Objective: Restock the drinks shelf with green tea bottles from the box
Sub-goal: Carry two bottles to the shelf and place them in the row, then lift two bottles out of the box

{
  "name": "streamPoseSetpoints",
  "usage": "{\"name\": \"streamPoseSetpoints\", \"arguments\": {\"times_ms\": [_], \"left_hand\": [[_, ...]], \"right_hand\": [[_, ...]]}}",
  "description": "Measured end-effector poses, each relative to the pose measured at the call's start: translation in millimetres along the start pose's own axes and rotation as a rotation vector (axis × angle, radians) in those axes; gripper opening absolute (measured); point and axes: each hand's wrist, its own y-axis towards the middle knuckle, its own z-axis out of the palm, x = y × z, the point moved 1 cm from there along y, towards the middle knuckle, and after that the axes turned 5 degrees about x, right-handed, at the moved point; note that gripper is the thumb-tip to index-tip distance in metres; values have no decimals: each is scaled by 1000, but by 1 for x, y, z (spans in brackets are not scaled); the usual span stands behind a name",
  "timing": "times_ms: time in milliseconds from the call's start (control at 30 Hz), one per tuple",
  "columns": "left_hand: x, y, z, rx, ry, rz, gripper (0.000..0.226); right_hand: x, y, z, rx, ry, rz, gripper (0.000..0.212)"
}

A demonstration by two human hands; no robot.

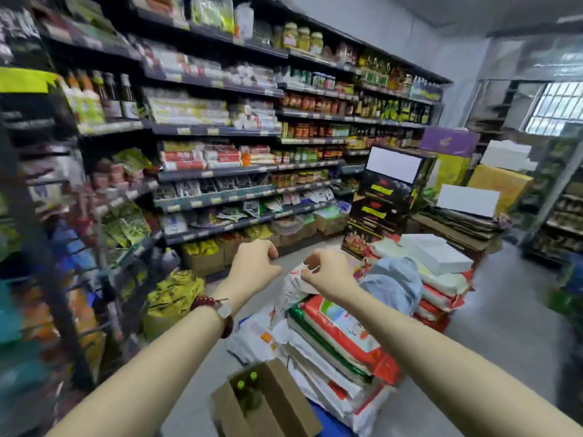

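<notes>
Shelving, left side: my view of the near rack is motion-blurred; packets and bottles show on it, but I cannot read any label.

Long wall shelving: tiers of packets, jars and bottles run toward the far corner.

Left wrist: I wear a dark red bead bracelet on it.

Left hand: I hold it out in front of me, back of the hand toward the camera, fingers loosely curled downward. It holds nothing and touches nothing that I can see.

Box: a brown cardboard carton stands open on the floor below and between my forearms, just beside the stacked sacks.

Green tea bottles: two green caps show inside the box, side by side near its left wall. The bottle bodies are dim; I cannot count any further bottles.

Right hand: I hold it out level with the left, near it but apart, fingers curled with the tips drawn toward the thumb. It grips nothing. It hangs above a white bag; contact cannot be told.

Sacks: a stack of red, green and white sacks lies under my right forearm.

Right side: a dark display carton, stacked boxes and a barred window stand further back.
</notes>
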Motion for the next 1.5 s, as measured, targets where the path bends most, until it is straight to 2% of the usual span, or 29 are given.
{"name": "streamPoseSetpoints", "arguments": {"times_ms": [200, 400, 600, 767, 967, 1133, 1200, 1267, 1333, 1400, 1500], "left_hand": [[24, 78, 81, -64, -39, -222, 28], [58, 101, 147, -50, -49, -428, 25], [114, 114, 205, -35, -34, -503, 25], [189, 116, 278, 10, -13, -549, 26], [301, 110, 404, 67, 44, -596, 29], [405, 104, 515, 55, 70, -635, 33], [441, 103, 557, 49, 61, -643, 37], [472, 102, 593, 30, 51, -648, 37], [499, 104, 622, 10, 52, -642, 32], [519, 104, 644, -17, 55, -635, 28], [538, 100, 667, -55, 11, -680, 29]], "right_hand": [[-84, 94, 34, 170, -16, -109, 28], [-142, 142, 80, 313, 24, -144, 23], [-180, 170, 151, 423, 38, -132, 26], [-220, 184, 247, 453, 73, -124, 24], [-293, 190, 406, 528, 87, -142, 26], [-359, 200, 538, 521, 67, -149, 29], [-383, 202, 586, 526, 34, -163, 23], [-409, 206, 634, 534, 5, -158, 8], [-426, 209, 670, 536, -1, -165, 14], [-436, 207, 690, 517, -28, -184, 9], [-445, 203, 712, 505, -35, -203, 19]]}}
